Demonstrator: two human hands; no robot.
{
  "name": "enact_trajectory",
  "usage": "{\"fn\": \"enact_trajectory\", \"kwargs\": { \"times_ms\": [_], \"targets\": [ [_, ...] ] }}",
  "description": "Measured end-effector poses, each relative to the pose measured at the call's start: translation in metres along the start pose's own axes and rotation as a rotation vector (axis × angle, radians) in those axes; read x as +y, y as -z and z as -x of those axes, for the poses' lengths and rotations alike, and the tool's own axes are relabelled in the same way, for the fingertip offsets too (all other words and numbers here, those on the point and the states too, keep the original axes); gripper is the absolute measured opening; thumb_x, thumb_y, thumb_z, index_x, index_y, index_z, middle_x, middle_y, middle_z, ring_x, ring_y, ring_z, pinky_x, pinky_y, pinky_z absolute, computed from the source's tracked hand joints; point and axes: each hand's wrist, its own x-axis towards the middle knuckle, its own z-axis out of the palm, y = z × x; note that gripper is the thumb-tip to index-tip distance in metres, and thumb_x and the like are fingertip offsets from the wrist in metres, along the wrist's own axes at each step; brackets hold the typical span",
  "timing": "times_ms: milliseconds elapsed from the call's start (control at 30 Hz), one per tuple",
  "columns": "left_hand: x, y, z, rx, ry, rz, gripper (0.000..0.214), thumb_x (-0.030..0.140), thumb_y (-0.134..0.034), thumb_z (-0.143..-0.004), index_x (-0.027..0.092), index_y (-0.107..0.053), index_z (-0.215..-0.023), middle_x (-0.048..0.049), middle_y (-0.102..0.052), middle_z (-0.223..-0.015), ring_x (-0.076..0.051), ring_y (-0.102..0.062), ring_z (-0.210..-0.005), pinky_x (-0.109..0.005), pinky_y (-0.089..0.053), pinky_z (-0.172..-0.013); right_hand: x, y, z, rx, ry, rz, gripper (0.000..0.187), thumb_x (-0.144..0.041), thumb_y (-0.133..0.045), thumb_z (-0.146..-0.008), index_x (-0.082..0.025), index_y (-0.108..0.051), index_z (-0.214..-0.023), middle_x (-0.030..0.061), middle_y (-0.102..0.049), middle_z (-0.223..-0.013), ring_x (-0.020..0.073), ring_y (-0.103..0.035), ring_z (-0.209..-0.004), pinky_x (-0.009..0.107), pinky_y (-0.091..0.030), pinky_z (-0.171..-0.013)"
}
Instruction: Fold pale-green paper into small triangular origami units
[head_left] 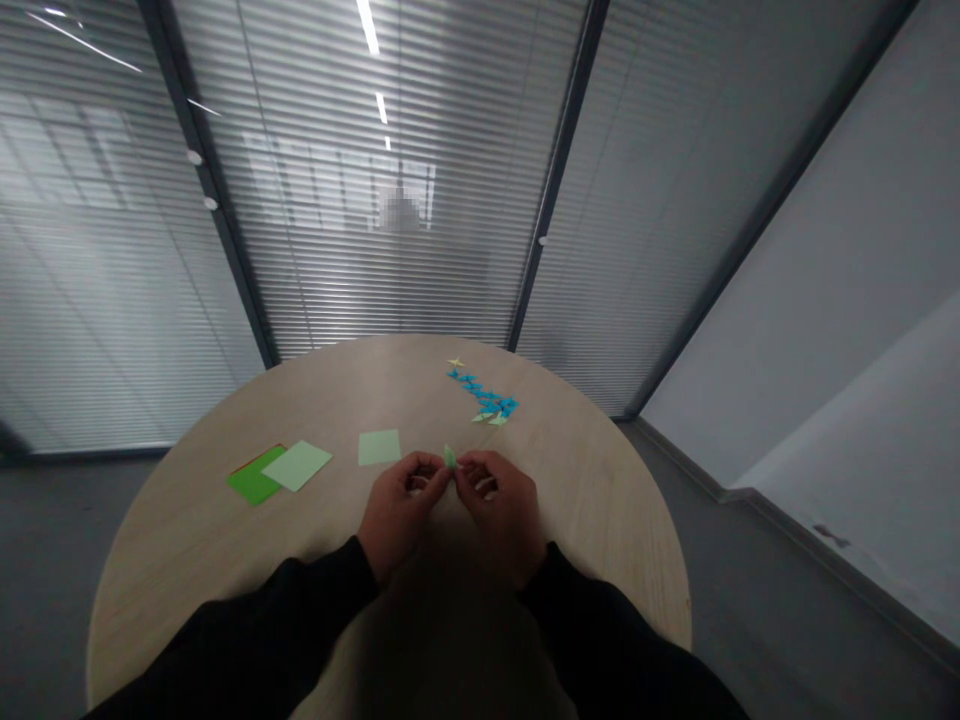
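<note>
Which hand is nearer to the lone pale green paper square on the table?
Left. The left hand is just in front of the lone pale green paper square; the right hand is farther off, to its right.

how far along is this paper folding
Done: a line of small folded blue paper pieces, with a few pale green folded pieces at its end. In hand: a small pale green folded piece pinched between the left hand and right hand. Remaining: a flat pale green square, plus a pale green sheet lying on a darker green sheet.
</note>
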Motion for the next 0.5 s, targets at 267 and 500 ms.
{"fn": "enact_trajectory", "kwargs": {
  "times_ms": [267,500],
  "targets": [
    [0.0027,-0.0044,0.0035,0.034,0.018,0.112,0.026,0.043,-0.067,-0.079,0.018,-0.067,-0.082,-0.0041,-0.071,-0.081,-0.019,-0.065,-0.075,-0.030,-0.050,-0.070,-0.0039,0.0016,0.0030,0.044,0.272,0.199,0.012,-0.022,-0.055,-0.096,-0.021,-0.067,-0.094,0.0055,-0.069,-0.091,0.0169,-0.065,-0.080,0.028,-0.053,-0.072],
    [0.0013,-0.0103,0.0045,0.048,0.039,0.227,0.026,0.044,-0.069,-0.078,0.018,-0.064,-0.080,-0.0039,-0.072,-0.079,-0.020,-0.067,-0.077,-0.030,-0.051,-0.071,0.0013,-0.0026,0.0061,0.050,0.305,0.356,0.014,-0.020,-0.053,-0.097,-0.022,-0.067,-0.097,0.0070,-0.070,-0.094,0.0198,-0.065,-0.087,0.032,-0.051,-0.080]
  ]
}}
